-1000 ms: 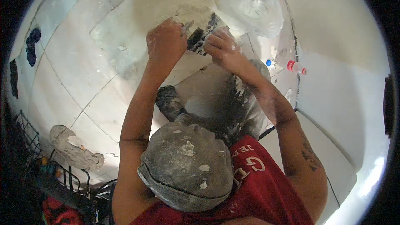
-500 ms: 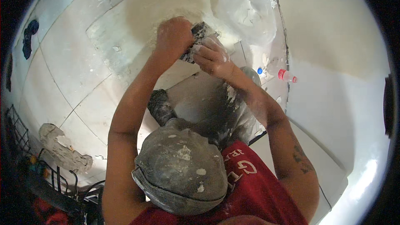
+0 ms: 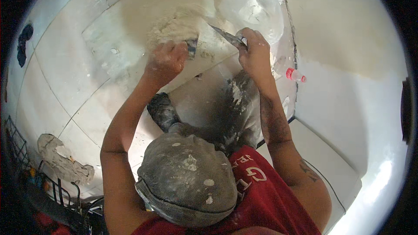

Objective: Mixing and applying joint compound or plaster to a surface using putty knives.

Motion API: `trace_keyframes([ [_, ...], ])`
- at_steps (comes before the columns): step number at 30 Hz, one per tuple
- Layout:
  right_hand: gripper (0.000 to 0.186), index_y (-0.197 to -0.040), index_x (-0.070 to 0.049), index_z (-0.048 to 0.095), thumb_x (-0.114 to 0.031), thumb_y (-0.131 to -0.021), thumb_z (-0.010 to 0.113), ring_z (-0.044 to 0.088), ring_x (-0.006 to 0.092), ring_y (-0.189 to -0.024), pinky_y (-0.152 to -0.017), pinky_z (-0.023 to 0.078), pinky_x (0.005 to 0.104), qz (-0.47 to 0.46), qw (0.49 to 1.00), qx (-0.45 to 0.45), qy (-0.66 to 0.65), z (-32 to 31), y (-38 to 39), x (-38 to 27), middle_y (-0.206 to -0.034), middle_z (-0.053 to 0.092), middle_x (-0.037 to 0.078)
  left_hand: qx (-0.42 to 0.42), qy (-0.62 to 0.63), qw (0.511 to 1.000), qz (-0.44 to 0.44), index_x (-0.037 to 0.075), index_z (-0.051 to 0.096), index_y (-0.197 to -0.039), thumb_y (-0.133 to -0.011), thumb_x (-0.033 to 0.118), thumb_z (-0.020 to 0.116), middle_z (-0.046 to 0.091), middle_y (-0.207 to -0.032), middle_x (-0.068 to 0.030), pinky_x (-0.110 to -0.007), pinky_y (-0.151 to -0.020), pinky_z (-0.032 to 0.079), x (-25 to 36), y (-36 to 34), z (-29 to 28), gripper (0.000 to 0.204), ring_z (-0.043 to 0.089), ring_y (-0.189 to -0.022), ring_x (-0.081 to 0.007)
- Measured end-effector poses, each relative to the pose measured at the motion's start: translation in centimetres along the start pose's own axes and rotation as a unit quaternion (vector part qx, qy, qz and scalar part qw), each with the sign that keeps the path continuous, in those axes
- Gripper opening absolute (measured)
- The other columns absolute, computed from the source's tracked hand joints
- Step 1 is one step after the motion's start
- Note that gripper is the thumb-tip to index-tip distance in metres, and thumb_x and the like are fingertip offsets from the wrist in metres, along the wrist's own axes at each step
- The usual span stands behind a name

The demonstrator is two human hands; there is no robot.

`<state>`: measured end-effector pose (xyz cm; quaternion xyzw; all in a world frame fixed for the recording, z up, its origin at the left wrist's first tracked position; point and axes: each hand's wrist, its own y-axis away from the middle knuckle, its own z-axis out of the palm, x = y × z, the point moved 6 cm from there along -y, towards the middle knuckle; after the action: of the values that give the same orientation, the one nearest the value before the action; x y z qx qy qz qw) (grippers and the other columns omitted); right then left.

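My left hand (image 3: 167,58) is closed around a small dark scraper (image 3: 192,48), pressed into a heap of pale putty (image 3: 174,28) on the tiled floor (image 3: 65,74). A little to the right, my right hand (image 3: 254,50) grips a putty knife (image 3: 226,35) whose grey blade points left toward the heap. The two tools are apart. My dusty cap (image 3: 187,182), red shirt and putty-smeared trousers fill the lower middle of the view.
A clear plastic bag (image 3: 252,6) with white material lies beyond my right hand. A small red-capped bottle (image 3: 295,75) stands by the white wall (image 3: 348,82). My dusty shoe (image 3: 163,111) rests on the tiles. A crumpled rag (image 3: 65,165) and wire rack (image 3: 26,165) sit at lower left.
My hands, held close together with the tools touching, have drawn apart. The left hand went down-left onto the putty heap and the right hand shifted right.
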<state>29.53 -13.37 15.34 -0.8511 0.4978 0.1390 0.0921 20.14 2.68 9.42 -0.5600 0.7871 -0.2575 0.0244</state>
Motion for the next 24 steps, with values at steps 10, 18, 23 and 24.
trace_keyframes([
  [10, 0.029, -0.083, -0.007, 0.06, 0.0, -0.056, 0.053, 0.051, 0.0288, -0.082, -0.068, 0.044, 0.0375, -0.225, 0.967, -0.122, 0.011, 5.5, -1.2, -5.7, -0.078, 0.053, 0.01, 0.045, 0.093, 0.976, 0.193, 0.004, 0.054, -0.068, -0.063, 0.011, 0.057, 0.044, -0.064, -0.0032, -0.028, -0.055, 0.041, 3.3, 0.2, -0.7, 0.009, 0.05, -0.064, -0.0154],
  [18, 0.015, -0.081, 0.0, 0.06, -0.005, -0.067, 0.059, 0.054, 0.0298, -0.067, -0.06, 0.043, 0.0333, -0.149, 0.98, -0.107, -0.081, 3.6, -3.7, -2.1, -0.074, 0.056, 0.014, 0.032, 0.053, 0.998, 0.026, 0.006, 0.057, -0.075, -0.065, 0.009, 0.058, 0.053, -0.072, -0.0039, -0.029, -0.054, 0.044, 0.2, 2.5, -0.2, 0.01, 0.053, -0.067, -0.0155],
  [23, 0.02, -0.082, 0.0, 0.06, -0.001, -0.062, 0.062, 0.053, 0.0259, -0.063, -0.059, 0.042, 0.0316, -0.096, 0.981, -0.087, -0.145, 2.8, -2.5, -0.9, -0.072, 0.054, 0.012, 0.064, 0.069, 0.995, -0.042, 0.01, 0.057, -0.071, -0.064, 0.011, 0.06, 0.053, -0.076, -0.0011, -0.029, -0.06, 0.046, -1.7, 2.8, -1.5, 0.008, 0.052, -0.072, -0.0159],
  [24, 0.02, -0.082, 0.0, 0.06, -0.001, -0.062, 0.062, 0.053, 0.0259, -0.063, -0.059, 0.042, 0.0316, -0.096, 0.981, -0.088, -0.146, 2.6, -2.3, -0.8, -0.072, 0.054, 0.012, 0.047, 0.101, 0.994, 0.013, 0.011, 0.057, -0.069, -0.063, 0.011, 0.06, 0.053, -0.077, -0.0006, -0.03, -0.062, 0.046, -0.7, 2.3, -1.6, 0.007, 0.051, -0.072, -0.0161],
])
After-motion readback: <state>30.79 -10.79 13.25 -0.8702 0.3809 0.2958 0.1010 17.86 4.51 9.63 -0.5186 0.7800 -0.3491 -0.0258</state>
